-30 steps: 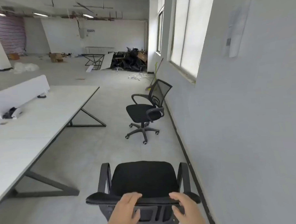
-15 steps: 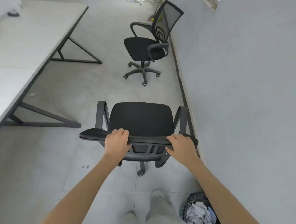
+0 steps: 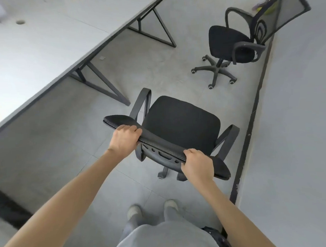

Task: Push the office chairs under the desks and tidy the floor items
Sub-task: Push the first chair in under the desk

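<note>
At six o'clock, our stance: we stand over the near chair, both arms reaching forward, our two shoes (image 3: pixel 152 208) on the grey floor (image 3: pixel 66 137) below.
Left fingers: curled over the top edge of the backrest (image 3: pixel 159 142), knuckles up; our left hand (image 3: pixel 124 138) grips it toward its ten o'clock end.
Right fingers: wrapped over the same edge, thumb side toward us; our right hand (image 3: pixel 197 165) grips it near the four o'clock end.
Near chair (image 3: pixel 178 122): black seat and two armrests ahead of our hands, at the middle of the view; its casters peek out beneath the backrest.
Desk (image 3: pixel 45 44): pale top with dark angled legs, running from nine o'clock up toward twelve; the near chair stands out on the floor beside it, not under it.
Far chair (image 3: pixel 229 41): black mesh-backed chair at one o'clock, on its five-star base, close against the wall (image 3: pixel 297 118), well apart from the desk.
Five o'clock corner: a dark object by our right arm, too cropped to identify.
</note>
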`<control>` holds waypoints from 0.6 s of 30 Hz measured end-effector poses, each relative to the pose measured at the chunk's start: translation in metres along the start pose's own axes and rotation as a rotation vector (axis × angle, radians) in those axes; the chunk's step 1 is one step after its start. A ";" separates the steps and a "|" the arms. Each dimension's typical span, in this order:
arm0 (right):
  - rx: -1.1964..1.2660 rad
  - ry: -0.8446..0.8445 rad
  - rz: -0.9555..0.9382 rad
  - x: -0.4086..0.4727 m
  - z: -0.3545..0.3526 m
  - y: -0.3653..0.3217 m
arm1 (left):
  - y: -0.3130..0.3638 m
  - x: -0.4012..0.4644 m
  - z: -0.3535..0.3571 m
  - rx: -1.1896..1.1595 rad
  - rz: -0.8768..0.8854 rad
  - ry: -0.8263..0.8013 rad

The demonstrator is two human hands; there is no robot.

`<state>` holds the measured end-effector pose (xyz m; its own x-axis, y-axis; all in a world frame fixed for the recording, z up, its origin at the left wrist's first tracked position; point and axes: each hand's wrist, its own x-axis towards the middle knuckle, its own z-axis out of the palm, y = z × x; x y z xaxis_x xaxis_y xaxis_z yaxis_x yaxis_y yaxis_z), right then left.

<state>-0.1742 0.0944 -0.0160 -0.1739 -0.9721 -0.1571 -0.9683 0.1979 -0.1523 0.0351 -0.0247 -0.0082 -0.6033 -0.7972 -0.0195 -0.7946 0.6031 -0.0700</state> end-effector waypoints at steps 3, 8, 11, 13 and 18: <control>-0.061 -0.011 -0.064 0.003 0.004 -0.016 | -0.013 -0.020 0.006 -0.023 -0.095 -0.007; -0.067 0.033 -0.221 0.019 0.007 -0.041 | -0.030 -0.061 0.004 -0.051 -0.289 0.024; -0.098 -0.035 -0.346 0.032 0.003 -0.040 | -0.023 -0.086 0.005 -0.043 -0.375 0.059; -0.124 -0.081 -0.412 0.043 -0.003 -0.033 | -0.009 -0.100 0.007 -0.045 -0.422 0.066; -0.172 -0.162 -0.658 0.075 -0.017 -0.022 | 0.031 -0.126 0.007 -0.093 -0.502 0.066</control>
<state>-0.1686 0.0154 -0.0075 0.4741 -0.8497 -0.2307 -0.8804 -0.4610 -0.1111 0.0870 0.0940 -0.0148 -0.1462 -0.9876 0.0568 -0.9883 0.1483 0.0346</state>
